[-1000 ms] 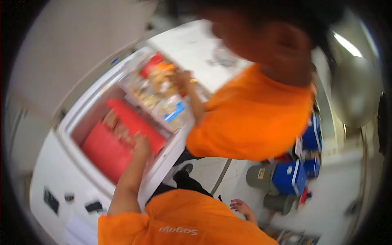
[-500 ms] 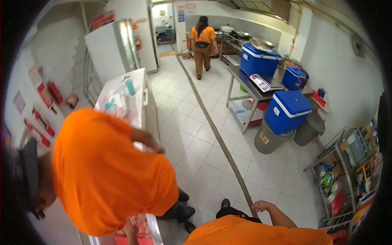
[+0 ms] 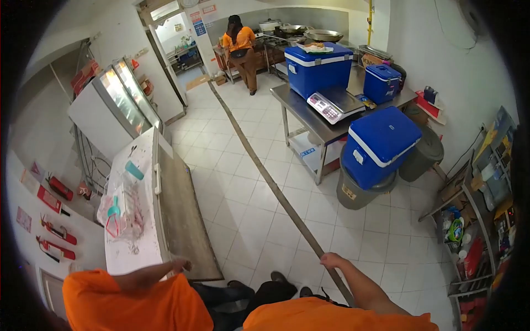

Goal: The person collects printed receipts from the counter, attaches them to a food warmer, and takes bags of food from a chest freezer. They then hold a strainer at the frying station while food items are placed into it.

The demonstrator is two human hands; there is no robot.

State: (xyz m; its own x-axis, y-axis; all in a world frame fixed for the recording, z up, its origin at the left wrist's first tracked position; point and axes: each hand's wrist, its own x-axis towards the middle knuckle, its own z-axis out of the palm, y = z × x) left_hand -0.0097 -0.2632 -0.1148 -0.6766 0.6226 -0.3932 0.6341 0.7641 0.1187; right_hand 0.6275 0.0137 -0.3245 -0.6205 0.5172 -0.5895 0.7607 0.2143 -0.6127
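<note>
**Your right hand (image 3: 333, 261) above white kitchen tiles (image 3: 259, 243)**

Your fingers look loosely curled; whether they grip anything, I cannot tell. Your left hand is out of view. A brownish floor strip (image 3: 265, 174) runs behind your right hand. Nearest beyond it, on your right, a boxy blue plastic cooler (image 3: 383, 140) sits on a round grey bin (image 3: 359, 198), its pale label too small to read. Farther back, a smooth steel desk (image 3: 296, 103) carries a digital scale (image 3: 327, 108) with illegible panel print; a carton (image 3: 309, 152) underneath bears unclear blue lettering. Leftward, a turquoise cup (image 3: 134, 170) lies near crumpled clear plastic (image 3: 131, 212).
</note>
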